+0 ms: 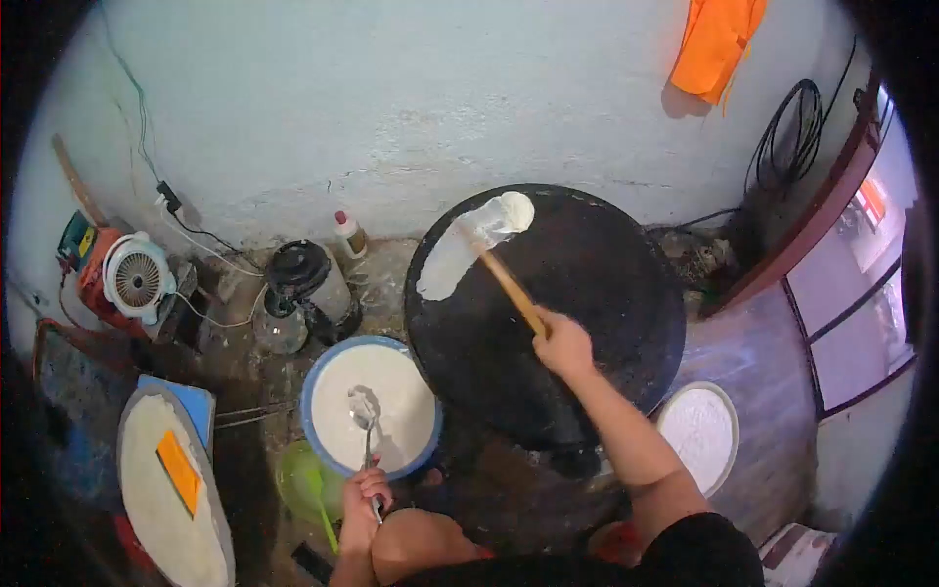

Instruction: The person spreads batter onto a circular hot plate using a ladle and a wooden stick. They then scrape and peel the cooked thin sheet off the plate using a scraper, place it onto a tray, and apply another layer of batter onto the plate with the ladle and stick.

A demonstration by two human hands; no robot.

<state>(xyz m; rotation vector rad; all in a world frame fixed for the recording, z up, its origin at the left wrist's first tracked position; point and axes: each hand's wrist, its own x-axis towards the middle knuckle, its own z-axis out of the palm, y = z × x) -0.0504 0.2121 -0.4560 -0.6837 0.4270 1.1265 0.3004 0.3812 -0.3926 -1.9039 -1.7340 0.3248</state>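
Observation:
White batter (451, 262) lies in a curved band on the upper left of a large round black griddle (597, 284). My right hand (563, 342) is closed round a wooden-handled spreader (513, 292), whose far end touches the batter. A thicker pool of batter sits at the band's right end. Low in the view, my left hand (368, 494) is wrapped round the handle of a metal ladle (363, 413). The ladle's bowl is over a blue-rimmed basin (307, 403) of white batter.
A bowl of white powder (698, 430) stands right of the griddle. Left are a black-lidded container (298, 266), a bottle (350, 235), a small fan (137, 280), a green bowl (296, 477) and a pale board (161, 509) with an orange scraper (178, 472).

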